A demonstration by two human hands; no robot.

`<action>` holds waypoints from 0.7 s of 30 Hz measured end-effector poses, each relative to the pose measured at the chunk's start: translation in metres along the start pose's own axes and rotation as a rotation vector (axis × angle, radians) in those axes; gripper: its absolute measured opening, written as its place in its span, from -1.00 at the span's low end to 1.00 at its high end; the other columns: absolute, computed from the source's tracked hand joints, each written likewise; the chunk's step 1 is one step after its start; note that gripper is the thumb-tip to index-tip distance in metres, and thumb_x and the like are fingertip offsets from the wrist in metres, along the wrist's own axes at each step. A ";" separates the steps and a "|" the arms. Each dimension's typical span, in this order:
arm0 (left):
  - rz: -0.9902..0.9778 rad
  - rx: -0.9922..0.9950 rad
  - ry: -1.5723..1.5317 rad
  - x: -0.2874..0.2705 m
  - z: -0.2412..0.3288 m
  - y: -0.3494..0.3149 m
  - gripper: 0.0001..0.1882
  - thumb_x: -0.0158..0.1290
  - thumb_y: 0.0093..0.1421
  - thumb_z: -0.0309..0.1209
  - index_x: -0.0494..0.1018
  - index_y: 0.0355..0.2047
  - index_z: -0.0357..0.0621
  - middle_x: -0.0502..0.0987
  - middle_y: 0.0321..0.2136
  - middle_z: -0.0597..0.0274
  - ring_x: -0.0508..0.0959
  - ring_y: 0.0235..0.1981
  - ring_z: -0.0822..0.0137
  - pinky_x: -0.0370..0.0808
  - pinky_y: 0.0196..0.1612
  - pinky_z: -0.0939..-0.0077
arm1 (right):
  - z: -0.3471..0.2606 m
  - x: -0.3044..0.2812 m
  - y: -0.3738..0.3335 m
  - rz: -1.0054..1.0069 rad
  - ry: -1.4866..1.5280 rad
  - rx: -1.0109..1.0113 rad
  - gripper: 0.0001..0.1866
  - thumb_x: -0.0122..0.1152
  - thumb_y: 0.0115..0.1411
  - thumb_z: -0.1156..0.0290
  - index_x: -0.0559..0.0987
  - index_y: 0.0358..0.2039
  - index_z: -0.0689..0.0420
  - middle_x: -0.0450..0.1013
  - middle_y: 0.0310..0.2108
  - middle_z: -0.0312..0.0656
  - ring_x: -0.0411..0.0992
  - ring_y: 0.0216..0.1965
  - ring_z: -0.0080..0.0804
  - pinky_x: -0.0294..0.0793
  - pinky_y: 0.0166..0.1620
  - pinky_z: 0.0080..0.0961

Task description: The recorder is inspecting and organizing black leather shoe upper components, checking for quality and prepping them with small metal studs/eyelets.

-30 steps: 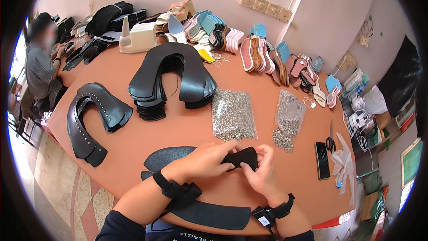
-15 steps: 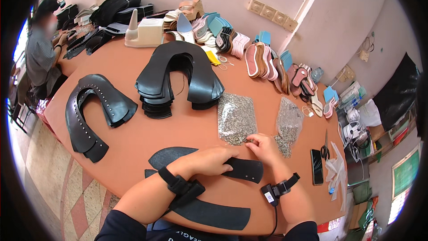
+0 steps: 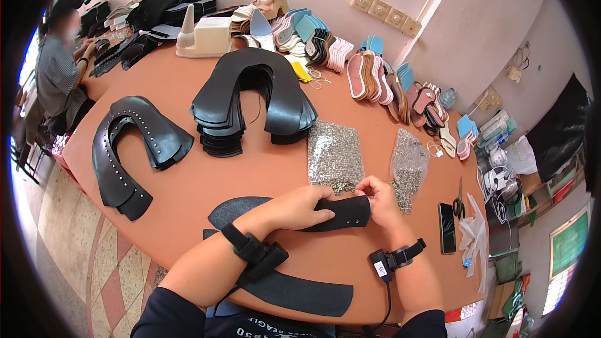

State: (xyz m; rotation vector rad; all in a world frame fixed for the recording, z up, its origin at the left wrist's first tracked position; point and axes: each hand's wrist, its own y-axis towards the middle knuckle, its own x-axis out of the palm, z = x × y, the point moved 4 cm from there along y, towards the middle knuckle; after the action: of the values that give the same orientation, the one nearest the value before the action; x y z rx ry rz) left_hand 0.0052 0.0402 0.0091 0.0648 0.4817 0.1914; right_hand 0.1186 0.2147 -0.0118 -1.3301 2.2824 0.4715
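A curved black leather-like piece (image 3: 347, 212) with two small metal studs near its right end is held by my left hand (image 3: 305, 207), thumb on top and fingers closed along its far edge. My right hand (image 3: 378, 201) is closed in a pinch beside that end; what sits between its fingertips is too small to make out. Just beyond both hands lies a clear bag of small metal studs (image 3: 335, 153), with loose ones at its near side. A second stud bag (image 3: 409, 163) lies to the right. Another black curved piece (image 3: 303, 294) rests near the table's front edge.
A studded black curved stack (image 3: 114, 150) and a thicker plain stack (image 3: 250, 69) stand on the left and middle of the table (image 3: 188, 213). Shoe soles (image 3: 366, 75) line the wall. Scissors (image 3: 460, 203) and a phone (image 3: 447, 228) lie right. Another person (image 3: 59, 69) sits far left.
My right hand has come from the loose studs to the end of the black piece. My left hand has raised and tilted that end slightly away from me.
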 end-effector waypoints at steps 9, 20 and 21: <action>-0.043 -0.005 -0.005 0.001 -0.002 -0.001 -0.75 0.12 0.06 -0.38 0.45 -0.28 -0.28 0.51 -0.45 0.07 0.49 -0.43 0.26 0.40 -0.33 0.43 | 0.006 0.002 0.004 0.033 0.033 0.009 -0.90 0.05 0.19 0.52 0.51 -0.31 0.22 0.49 -0.46 -0.24 0.45 -0.44 -0.55 0.45 -0.34 -0.61; -0.045 -0.019 -0.042 0.004 -0.005 0.000 -0.79 0.10 0.07 -0.40 0.43 -0.36 -0.30 0.50 -0.47 0.11 0.47 -0.46 0.32 0.40 -0.38 0.44 | 0.004 -0.003 0.005 0.079 0.157 0.005 -0.92 0.02 0.21 0.53 0.46 -0.30 0.22 0.45 -0.47 -0.27 0.42 -0.47 -0.57 0.45 -0.34 -0.62; 0.015 -0.021 -0.058 -0.001 -0.001 0.000 -0.81 0.09 0.08 -0.41 0.43 -0.35 -0.28 0.49 -0.50 0.17 0.46 -0.49 0.38 0.40 -0.41 0.48 | 0.005 -0.006 0.004 0.146 0.313 0.002 -0.93 0.02 0.20 0.55 0.46 -0.30 0.22 0.45 -0.46 -0.26 0.43 -0.46 -0.56 0.47 -0.33 -0.61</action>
State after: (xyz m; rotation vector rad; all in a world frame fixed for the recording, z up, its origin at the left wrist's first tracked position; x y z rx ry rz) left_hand 0.0039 0.0397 0.0086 0.0536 0.4210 0.2091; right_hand 0.1185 0.2234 -0.0125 -1.3197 2.6479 0.3258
